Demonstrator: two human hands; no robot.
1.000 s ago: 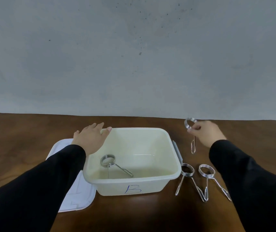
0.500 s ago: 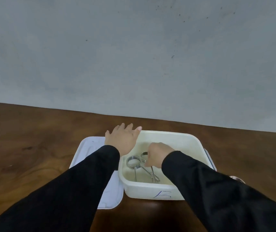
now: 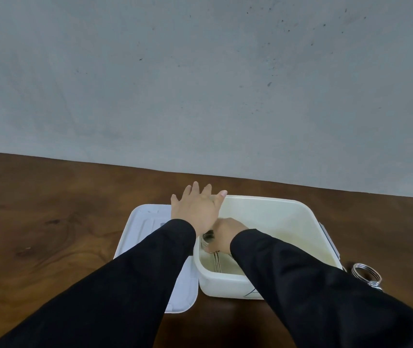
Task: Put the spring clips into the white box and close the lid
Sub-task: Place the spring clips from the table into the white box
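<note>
The white box (image 3: 275,212) stands open on the wooden table. My left hand (image 3: 197,207) lies flat on its far left rim, fingers spread, holding nothing. My right hand (image 3: 225,234) is down inside the box at its left side, fingers curled around the coil of a metal spring clip (image 3: 209,238). Clip legs (image 3: 217,262) lie on the box floor beneath it; how many clips are there is hidden by my hand. Another spring clip (image 3: 366,273) lies on the table right of the box, partly hidden by my right sleeve. The white lid (image 3: 147,222) lies flat left of the box.
A grey wall rises behind the table's far edge. Bare brown tabletop (image 3: 50,222) stretches to the left of the lid and behind the box. A grey latch (image 3: 328,239) hangs on the box's right side.
My right hand carried a spring clip from the right of the box into the box and lowered it toward the left side. My left hand stayed on the rim. The view shifted left.
</note>
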